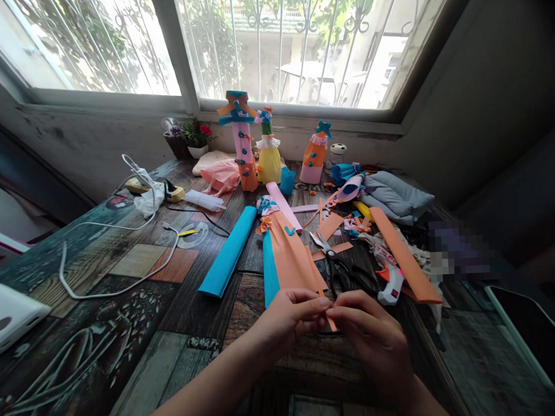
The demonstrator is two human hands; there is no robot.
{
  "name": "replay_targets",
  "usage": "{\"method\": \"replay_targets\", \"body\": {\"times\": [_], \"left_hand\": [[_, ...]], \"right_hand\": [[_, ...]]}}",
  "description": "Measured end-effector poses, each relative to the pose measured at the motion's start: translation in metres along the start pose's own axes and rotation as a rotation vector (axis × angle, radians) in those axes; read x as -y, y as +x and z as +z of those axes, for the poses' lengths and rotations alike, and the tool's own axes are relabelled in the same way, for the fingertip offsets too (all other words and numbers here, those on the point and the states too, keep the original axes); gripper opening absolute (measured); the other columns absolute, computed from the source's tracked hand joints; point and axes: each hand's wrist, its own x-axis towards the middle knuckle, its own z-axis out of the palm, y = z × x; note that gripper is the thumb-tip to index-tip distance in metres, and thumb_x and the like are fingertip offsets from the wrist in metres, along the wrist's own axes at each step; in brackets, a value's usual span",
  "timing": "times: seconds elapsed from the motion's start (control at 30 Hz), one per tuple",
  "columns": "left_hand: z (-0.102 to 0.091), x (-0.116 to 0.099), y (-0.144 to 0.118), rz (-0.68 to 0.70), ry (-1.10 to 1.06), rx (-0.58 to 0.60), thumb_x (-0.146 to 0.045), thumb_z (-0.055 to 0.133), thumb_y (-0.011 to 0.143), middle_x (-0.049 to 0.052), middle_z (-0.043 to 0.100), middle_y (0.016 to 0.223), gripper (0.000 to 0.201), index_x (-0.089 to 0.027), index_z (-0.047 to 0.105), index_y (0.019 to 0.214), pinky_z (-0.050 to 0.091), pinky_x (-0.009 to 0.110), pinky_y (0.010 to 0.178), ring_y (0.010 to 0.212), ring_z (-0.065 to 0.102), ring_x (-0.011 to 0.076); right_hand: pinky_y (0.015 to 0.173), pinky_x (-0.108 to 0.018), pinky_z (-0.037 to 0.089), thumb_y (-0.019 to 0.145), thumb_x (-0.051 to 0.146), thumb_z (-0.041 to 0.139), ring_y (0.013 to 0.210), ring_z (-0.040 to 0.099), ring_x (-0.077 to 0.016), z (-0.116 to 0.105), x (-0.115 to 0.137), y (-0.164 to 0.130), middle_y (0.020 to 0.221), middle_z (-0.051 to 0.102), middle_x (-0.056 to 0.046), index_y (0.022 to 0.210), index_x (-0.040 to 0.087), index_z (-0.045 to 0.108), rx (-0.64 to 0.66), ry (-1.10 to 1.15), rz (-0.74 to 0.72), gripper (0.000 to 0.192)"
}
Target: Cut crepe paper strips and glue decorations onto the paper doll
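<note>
A small orange paper strip (331,321) is pinched between the fingertips of the left hand (289,318) and the right hand (370,333), which are brought together above the near edge of the table (127,337); both hands are closed on the strip, and its lower end hangs just below the thumbs. Just beyond the hands, an orange-and-blue paper-dressed bottle (286,256) is laid flat, its skirt end nearly touching the left fingers. Black-handled scissors (337,263) are seen just to its right, with a white glue gun (391,286) and a long orange paper roll (406,257) beside them. A blue paper roll (228,253) is laid to the left of the bottle, and a pink roll (283,204) behind it. Farther back, near the window, three decorated bottles (268,153) are stood upright. A white cable (109,264) is looped over the left part of the table, and a white device (9,315) is placed at the far left edge.
</note>
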Motion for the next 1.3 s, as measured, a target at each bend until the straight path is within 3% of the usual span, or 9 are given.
{"method": "replay_targets", "body": {"times": [0.17, 0.47, 0.8, 0.97, 1.3], "left_hand": [[0.000, -0.001, -0.001, 0.061, 0.068, 0.046, -0.036, 0.075, 0.066, 0.004, 0.060, 0.064, 0.031, -0.007, 0.069, 0.071, 0.040, 0.019, 0.062, 0.060, 0.052, 0.0084], [0.008, -0.010, -0.006, 0.179, 0.380, -0.013, -0.040, 0.068, 0.071, 0.002, 0.057, 0.058, 0.032, -0.008, 0.067, 0.064, 0.036, 0.021, 0.058, 0.056, 0.048, 0.0100], [0.007, -0.011, -0.007, 0.235, 0.394, 0.009, -0.036, 0.069, 0.071, 0.003, 0.059, 0.063, 0.028, -0.008, 0.067, 0.069, 0.039, 0.020, 0.060, 0.060, 0.050, 0.0104], [0.009, -0.012, -0.009, 0.255, 0.416, -0.059, -0.034, 0.071, 0.068, 0.003, 0.062, 0.064, 0.025, -0.009, 0.069, 0.069, 0.041, 0.020, 0.061, 0.062, 0.053, 0.0121], [0.008, -0.006, -0.006, 0.292, 0.447, -0.120, -0.029, 0.072, 0.067, 0.005, 0.069, 0.073, 0.021, -0.010, 0.071, 0.074, 0.045, 0.023, 0.067, 0.070, 0.060, 0.0158]], "right_hand": [[0.064, -0.023, 0.048, 0.082, 0.008, 0.058, 0.075, 0.060, -0.0152, 0.002, 0.001, 0.000, 0.082, 0.061, -0.001, 0.087, 0.026, 0.067, -0.052, 0.057, 0.136, 0.021], [0.070, -0.025, 0.046, 0.085, 0.016, 0.058, 0.078, 0.058, -0.0161, 0.004, 0.002, -0.002, 0.082, 0.060, 0.000, 0.082, 0.025, 0.062, -0.023, 0.140, 0.287, 0.010], [0.072, -0.028, 0.046, 0.084, 0.018, 0.060, 0.081, 0.058, -0.0184, 0.004, 0.001, -0.002, 0.085, 0.061, -0.002, 0.081, 0.024, 0.065, -0.050, 0.074, 0.284, 0.008], [0.075, -0.029, 0.047, 0.083, 0.023, 0.061, 0.083, 0.059, -0.0201, 0.006, 0.004, -0.001, 0.085, 0.061, -0.004, 0.080, 0.023, 0.064, -0.057, 0.128, 0.393, 0.004], [0.065, -0.023, 0.048, 0.076, 0.034, 0.067, 0.070, 0.057, -0.0174, 0.008, 0.009, 0.006, 0.071, 0.061, -0.001, 0.070, 0.019, 0.065, -0.102, 0.257, 0.595, 0.016]]}}
